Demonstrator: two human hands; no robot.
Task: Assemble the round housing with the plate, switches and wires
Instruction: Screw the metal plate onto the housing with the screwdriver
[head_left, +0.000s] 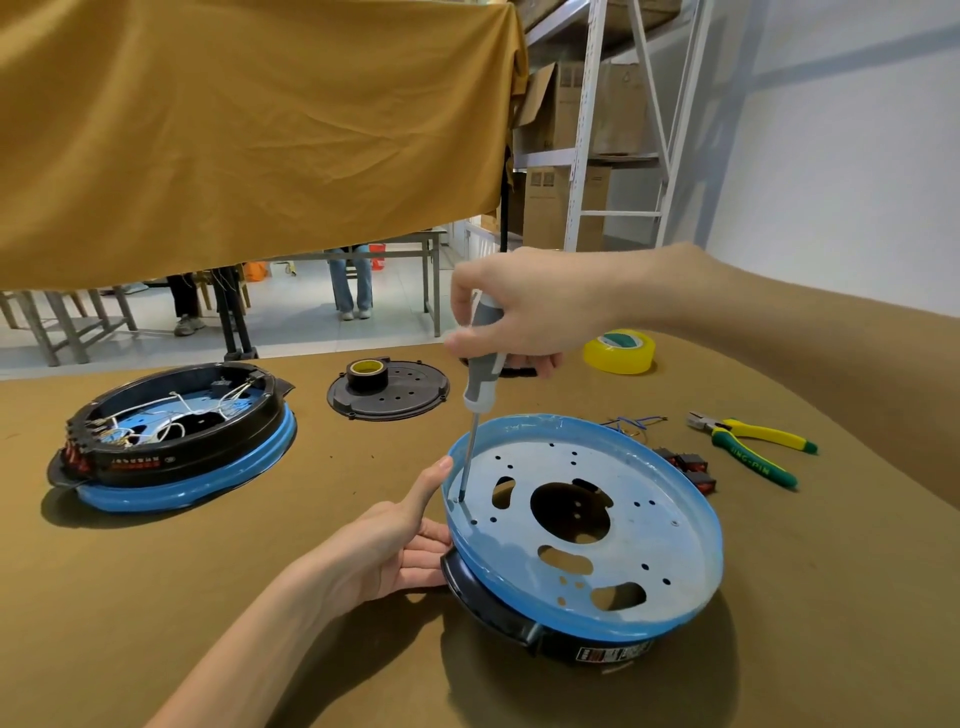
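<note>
Blue-rimmed plate (639, 499) sits atop the housing (498, 608); right hand (535, 306) grips a near-upright screwdriver (480, 384), tip at the plate's left edge, where the left hand (400, 540) rests, fingers straight.

Both forearms are bare, with no sleeve in sight; the left hand (395, 551) and the right hand (524, 306) wear no gloves, rings or watch; nails cut short.
</note>
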